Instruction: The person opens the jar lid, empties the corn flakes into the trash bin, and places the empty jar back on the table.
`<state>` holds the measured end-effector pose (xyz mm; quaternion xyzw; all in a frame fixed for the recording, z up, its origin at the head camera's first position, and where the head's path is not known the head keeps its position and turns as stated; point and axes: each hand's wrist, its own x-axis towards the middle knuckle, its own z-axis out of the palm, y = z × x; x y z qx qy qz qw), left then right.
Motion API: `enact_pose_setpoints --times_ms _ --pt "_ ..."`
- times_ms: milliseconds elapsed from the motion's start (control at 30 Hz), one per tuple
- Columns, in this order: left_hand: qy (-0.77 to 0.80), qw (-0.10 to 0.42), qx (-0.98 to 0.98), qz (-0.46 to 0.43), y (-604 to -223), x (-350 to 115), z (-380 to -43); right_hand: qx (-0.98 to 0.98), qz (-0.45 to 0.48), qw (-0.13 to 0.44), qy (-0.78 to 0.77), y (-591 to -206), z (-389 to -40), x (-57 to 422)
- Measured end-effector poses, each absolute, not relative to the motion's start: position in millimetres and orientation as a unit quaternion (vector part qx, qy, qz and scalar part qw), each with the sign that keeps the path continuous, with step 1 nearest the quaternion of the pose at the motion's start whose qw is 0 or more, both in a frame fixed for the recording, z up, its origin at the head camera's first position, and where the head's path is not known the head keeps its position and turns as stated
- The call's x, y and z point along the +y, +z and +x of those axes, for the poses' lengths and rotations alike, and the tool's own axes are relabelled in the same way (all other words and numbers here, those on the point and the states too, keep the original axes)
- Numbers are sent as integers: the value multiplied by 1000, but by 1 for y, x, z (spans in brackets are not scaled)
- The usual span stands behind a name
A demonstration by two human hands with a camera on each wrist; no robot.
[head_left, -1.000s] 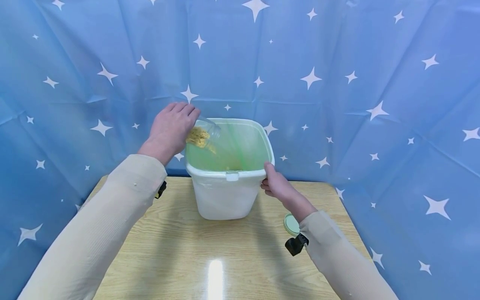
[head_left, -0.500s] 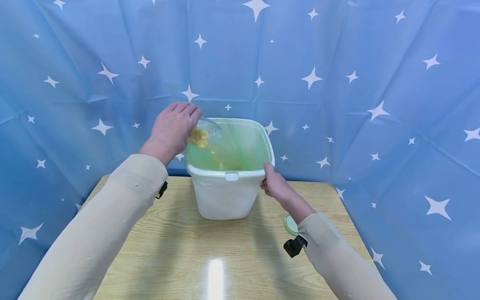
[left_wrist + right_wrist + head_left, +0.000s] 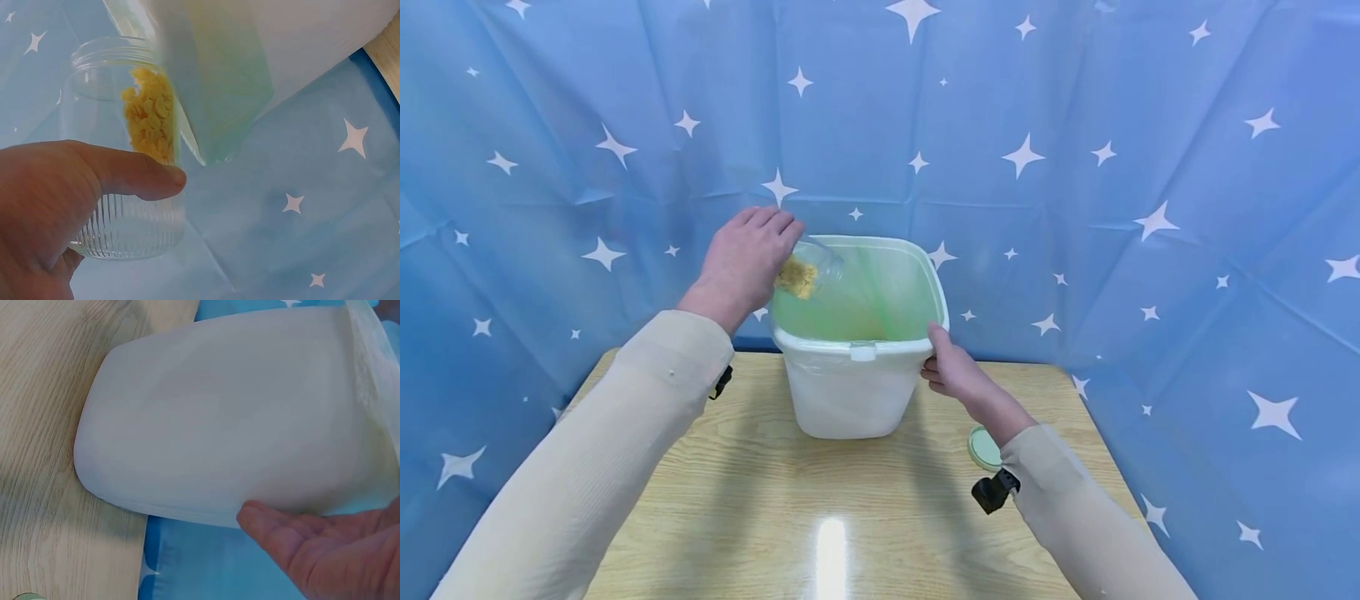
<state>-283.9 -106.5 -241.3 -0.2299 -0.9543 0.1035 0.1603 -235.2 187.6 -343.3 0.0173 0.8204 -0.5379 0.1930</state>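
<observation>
My left hand [image 3: 747, 260] grips a clear glass jar [image 3: 140, 215] with a ribbed lower part, its thumb lying across the side. Tilted, the jar leans its mouth over the left side of a white trash bin [image 3: 850, 392]. Small yellow flake-like pieces [image 3: 150, 115] lie along the jar's lower side. A pale green bag [image 3: 891, 287] lines the bin, and its bottom is mostly hidden behind the front rim. My right hand [image 3: 957, 367] holds the bin's rim at the front right corner, thumb on top and fingers below. In the right wrist view, fingers [image 3: 275, 534] touch the bin's outer wall.
A round pale green lid [image 3: 983, 448] lies on the wooden table [image 3: 820, 500], partly behind my right wrist. Behind the table hangs a blue curtain [image 3: 850, 125] with white stars, close to the bin's back.
Yellow pieces fell from the jar into the bin in the earlier frames; none are seen falling now. The jar holds fewer of them. Both hands stay almost in place.
</observation>
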Motion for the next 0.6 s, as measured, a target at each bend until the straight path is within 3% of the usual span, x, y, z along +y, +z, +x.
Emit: enact_pose_setpoints --times_ms 600 --pt "117 144 -956 -229 -242 -105 -284 802 1 229 -551 -342 -235 198"
